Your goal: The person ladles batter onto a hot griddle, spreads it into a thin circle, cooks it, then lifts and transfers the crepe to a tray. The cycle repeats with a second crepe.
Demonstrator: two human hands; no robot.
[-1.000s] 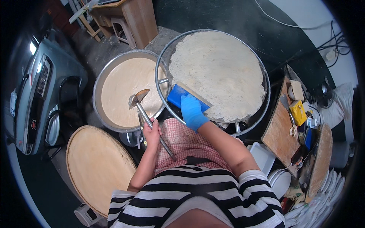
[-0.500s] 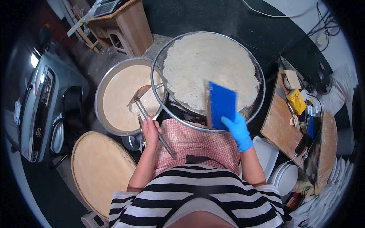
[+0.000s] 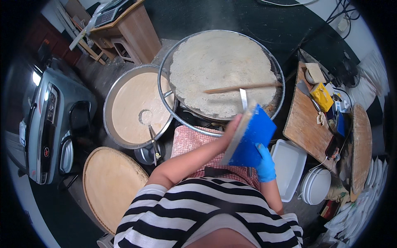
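A T-shaped batter spreader (image 3: 223, 89), a thin wooden blade on a metal handle, lies across the pale batter sheet (image 3: 219, 62) on the round griddle. Its handle runs down behind a blue scraper board (image 3: 255, 138). My bare left hand (image 3: 232, 129) is closed around that handle, its fingers partly hidden by the board. Gloved in light blue, my right hand (image 3: 265, 165) grips the board's lower right side, holding it tilted before the griddle's near rim. Left of the griddle, a wide metal basin (image 3: 108, 124) holds creamy batter; a ladle (image 3: 154, 142) leans over its near rim.
A metal ring (image 3: 163, 97) surrounds the griddle. To the right are a wooden board (image 3: 304, 128) with tools and a yellow packet (image 3: 321, 97), a white tub (image 3: 289, 173) and stacked white lids (image 3: 316, 186). A round woven tray (image 3: 113, 186) stands lower left, a scooter (image 3: 62, 120) beyond.
My left hand has carried the spreader right, from over the basin onto the griddle. The blue board has come down toward me and tilted, now overlapping the spreader's handle.
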